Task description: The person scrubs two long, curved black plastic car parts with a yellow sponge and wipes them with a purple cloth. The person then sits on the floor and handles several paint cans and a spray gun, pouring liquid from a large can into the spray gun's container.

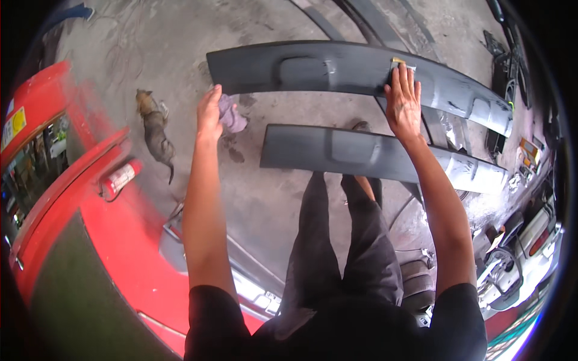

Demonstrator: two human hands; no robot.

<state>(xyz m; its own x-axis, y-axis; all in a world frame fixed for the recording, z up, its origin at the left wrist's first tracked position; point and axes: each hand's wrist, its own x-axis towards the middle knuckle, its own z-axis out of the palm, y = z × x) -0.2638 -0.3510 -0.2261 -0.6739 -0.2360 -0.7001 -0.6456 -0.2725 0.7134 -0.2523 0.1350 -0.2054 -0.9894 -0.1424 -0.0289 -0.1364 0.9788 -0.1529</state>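
A long dark grey panel [361,67], shaped like a car bumper or trim part, lies across the far side of the view. My right hand [403,107] rests on it with fingers stretched out flat. Under the fingertips sits a small flat piece with a yellowish edge [397,61]; the hand hides most of it. My left hand [209,117] is closed on a crumpled purple cloth [233,115], just off the panel's left end. Closer to me, a second grey panel [355,151] lies parallel to the first, passing beneath my right forearm.
A dog [155,129] is on the concrete floor to the left. Near it are a red vehicle body [120,246] and a red fire extinguisher [122,178]. Dark rails [367,24] run under the panels. Vehicle parts [506,265] crowd the right side.
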